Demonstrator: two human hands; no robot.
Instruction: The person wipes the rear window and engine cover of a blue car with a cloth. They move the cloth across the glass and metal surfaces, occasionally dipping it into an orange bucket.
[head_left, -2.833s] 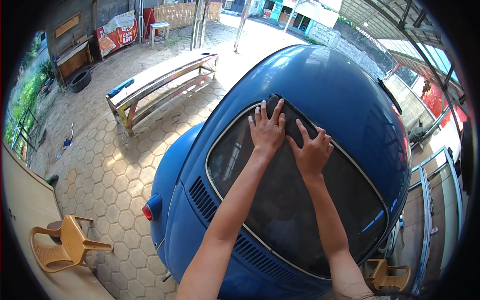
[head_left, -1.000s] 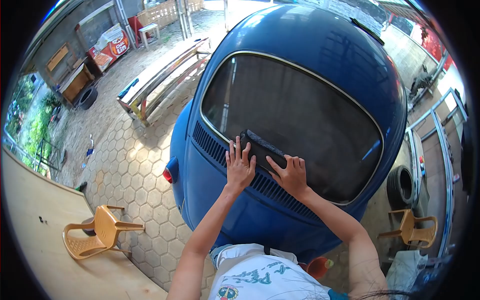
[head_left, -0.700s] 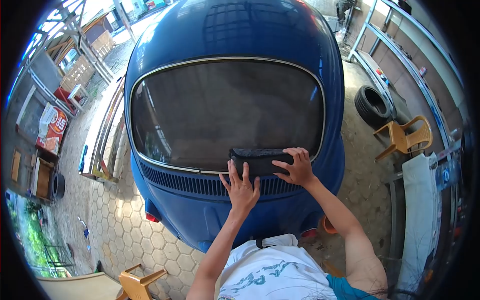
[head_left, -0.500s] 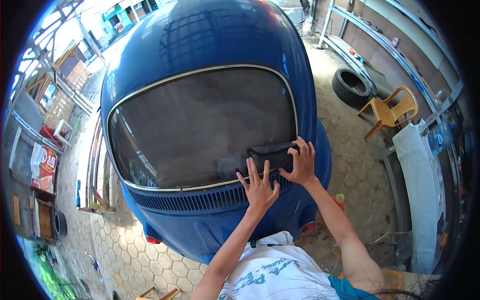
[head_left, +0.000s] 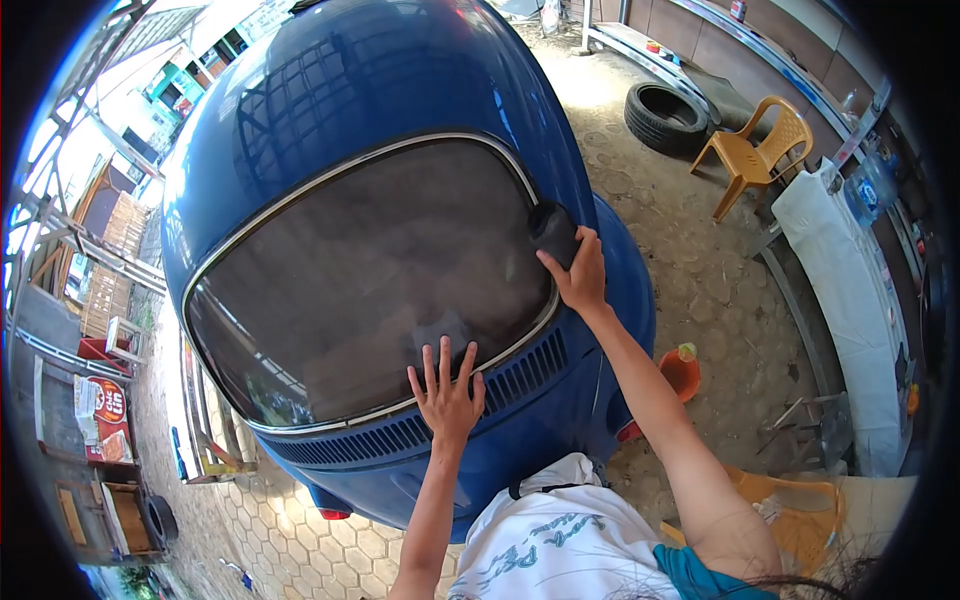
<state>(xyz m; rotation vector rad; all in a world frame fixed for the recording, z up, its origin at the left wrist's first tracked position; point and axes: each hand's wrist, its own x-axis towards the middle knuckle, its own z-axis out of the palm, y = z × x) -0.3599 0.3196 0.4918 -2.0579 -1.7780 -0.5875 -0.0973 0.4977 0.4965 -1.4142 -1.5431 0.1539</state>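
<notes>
A blue car [head_left: 400, 90] with a dark rear window [head_left: 370, 270] stands in front of me. My right hand [head_left: 580, 270] grips a black cloth [head_left: 552, 232] at the window's upper right edge, over the chrome trim. My left hand [head_left: 447, 395] is spread with its fingers apart at the lower edge of the glass, and nothing is in it. Below the window runs a row of vent slots [head_left: 400, 437] in the blue body.
On the right are a loose tyre [head_left: 665, 118], a tan plastic chair [head_left: 757, 150], an orange bucket [head_left: 680, 375] and a bench with a pale cover [head_left: 845, 320]. Another tan chair [head_left: 800, 510] is beside my right arm. A wooden frame [head_left: 200, 420] stands left of the car.
My right hand has moved up the window's right side with the black cloth, which is now bunched up. My left hand has shifted left and down, away from the cloth. The view has turned.
</notes>
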